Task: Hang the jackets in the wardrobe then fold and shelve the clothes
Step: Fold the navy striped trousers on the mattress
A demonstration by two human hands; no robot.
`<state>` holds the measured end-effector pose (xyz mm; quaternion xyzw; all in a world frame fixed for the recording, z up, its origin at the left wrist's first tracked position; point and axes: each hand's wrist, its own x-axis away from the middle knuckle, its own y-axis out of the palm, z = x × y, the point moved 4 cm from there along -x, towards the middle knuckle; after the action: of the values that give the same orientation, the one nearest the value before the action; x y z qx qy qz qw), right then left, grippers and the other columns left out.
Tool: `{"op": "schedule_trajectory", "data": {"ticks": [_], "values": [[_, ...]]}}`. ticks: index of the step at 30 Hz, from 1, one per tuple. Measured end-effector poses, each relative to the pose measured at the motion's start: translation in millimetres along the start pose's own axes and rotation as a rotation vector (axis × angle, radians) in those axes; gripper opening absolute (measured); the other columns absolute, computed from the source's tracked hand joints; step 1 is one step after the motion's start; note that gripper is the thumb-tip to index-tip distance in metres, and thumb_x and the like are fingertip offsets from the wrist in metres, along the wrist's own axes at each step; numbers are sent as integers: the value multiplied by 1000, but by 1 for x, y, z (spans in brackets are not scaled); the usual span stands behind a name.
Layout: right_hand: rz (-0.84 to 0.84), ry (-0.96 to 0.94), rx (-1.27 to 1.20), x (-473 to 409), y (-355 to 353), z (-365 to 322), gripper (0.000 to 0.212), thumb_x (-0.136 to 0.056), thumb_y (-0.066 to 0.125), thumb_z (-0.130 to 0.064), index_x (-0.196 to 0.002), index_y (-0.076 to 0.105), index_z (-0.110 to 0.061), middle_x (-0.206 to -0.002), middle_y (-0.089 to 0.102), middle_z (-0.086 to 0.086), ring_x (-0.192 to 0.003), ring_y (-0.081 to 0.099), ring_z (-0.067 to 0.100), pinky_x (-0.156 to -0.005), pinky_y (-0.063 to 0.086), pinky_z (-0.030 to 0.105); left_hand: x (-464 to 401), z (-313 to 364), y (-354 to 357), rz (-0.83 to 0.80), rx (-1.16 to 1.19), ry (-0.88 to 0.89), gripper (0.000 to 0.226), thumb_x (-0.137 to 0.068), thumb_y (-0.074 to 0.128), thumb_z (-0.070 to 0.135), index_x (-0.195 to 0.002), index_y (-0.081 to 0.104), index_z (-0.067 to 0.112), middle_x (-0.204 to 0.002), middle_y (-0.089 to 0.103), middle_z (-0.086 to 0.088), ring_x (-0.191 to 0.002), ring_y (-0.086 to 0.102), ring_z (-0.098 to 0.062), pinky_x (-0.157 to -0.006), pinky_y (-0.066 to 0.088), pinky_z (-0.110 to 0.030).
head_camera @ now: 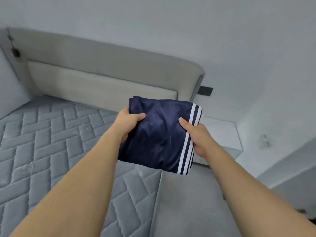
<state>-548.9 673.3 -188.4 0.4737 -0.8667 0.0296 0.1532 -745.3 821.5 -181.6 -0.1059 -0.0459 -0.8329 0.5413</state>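
Note:
A folded navy garment (160, 134) with white stripes along its right edge is held in the air above the bed. My left hand (127, 123) grips its left side, thumb on top and fingers underneath. My right hand (195, 134) grips the striped right side the same way. The garment is a flat, roughly square bundle, tilted slightly. No wardrobe or shelf is in view.
A bare grey quilted mattress (51, 151) lies below and to the left, with a beige padded headboard (102, 79) behind it. A white bedside cabinet (222, 135) stands to the right of the bed against the pale wall.

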Motion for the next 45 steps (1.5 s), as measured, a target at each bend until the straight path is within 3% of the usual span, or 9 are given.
{"op": "schedule_trajectory", "data": {"ticks": [4, 9, 13, 17, 22, 28, 33, 40, 45], "values": [[167, -106, -64, 46, -115, -66, 35, -86, 75, -36, -109, 69, -11, -97, 77, 6, -88, 74, 22, -66, 60, 32, 17, 78, 128, -114, -37, 188, 13, -92, 66, 27, -105, 64, 25, -103, 71, 2, -93, 68, -18, -69, 53, -29], [389, -245, -130, 118, -263, -123, 37, -85, 75, -39, -110, 69, -13, -97, 77, 4, -87, 74, 21, -67, 61, 33, 65, 149, 295, -228, -39, 390, 13, -91, 65, 34, -100, 61, 24, -101, 68, 4, -92, 65, -15, -77, 54, -31], [557, -344, -165, 176, -375, -152, 36, -86, 73, -41, -111, 67, -16, -97, 77, 1, -88, 74, 20, -75, 61, 36, 113, 185, 424, -369, -17, 497, 16, -91, 64, 32, -102, 62, 20, -100, 68, 1, -91, 66, -16, -76, 55, -31], [713, -436, -181, 230, -477, -170, 31, -90, 67, -45, -110, 65, -21, -92, 77, -3, -84, 74, 16, -69, 60, 33, 162, 205, 540, -476, 12, 561, 14, -91, 63, 32, -94, 62, 19, -92, 68, 2, -83, 65, -15, -69, 52, -28], [932, -497, -198, 286, -581, -175, 50, -88, 67, -50, -129, 56, -21, -115, 70, 3, -100, 70, 23, -92, 55, 46, 219, 219, 659, -620, 21, 603, 9, -91, 63, 31, -87, 61, 23, -88, 67, 5, -81, 64, -11, -66, 49, -25], [1101, -528, -199, 330, -667, -179, 61, -89, 65, -52, -140, 47, -23, -130, 61, 1, -114, 63, 22, -100, 50, 47, 260, 230, 778, -787, 13, 631, 12, -93, 61, 32, -98, 64, 22, -92, 68, 7, -83, 64, -9, -65, 48, -23], [1199, -579, -214, 344, -723, -187, 48, -93, 63, -45, -134, 55, -22, -121, 68, 2, -106, 68, 21, -96, 54, 46, 271, 235, 867, -950, 35, 612, 13, -94, 61, 31, -102, 64, 21, -98, 68, 3, -89, 65, -14, -79, 54, -31], [1388, -610, -226, 344, -783, -214, 41, -92, 65, -43, -126, 59, -22, -114, 72, 3, -100, 71, 22, -93, 55, 47, 271, 257, 979, -1143, 87, 591, 8, -95, 63, 27, -99, 64, 21, -93, 67, 6, -84, 65, -10, -64, 50, -23], [1523, -629, -224, 357, -817, -245, 43, -94, 64, -40, -129, 57, -16, -117, 70, 7, -102, 70, 25, -93, 55, 47, 289, 278, 1051, -1267, 91, 555, 6, -93, 63, 27, -96, 64, 21, -98, 70, -1, -92, 68, -22, -85, 57, -39]]}}
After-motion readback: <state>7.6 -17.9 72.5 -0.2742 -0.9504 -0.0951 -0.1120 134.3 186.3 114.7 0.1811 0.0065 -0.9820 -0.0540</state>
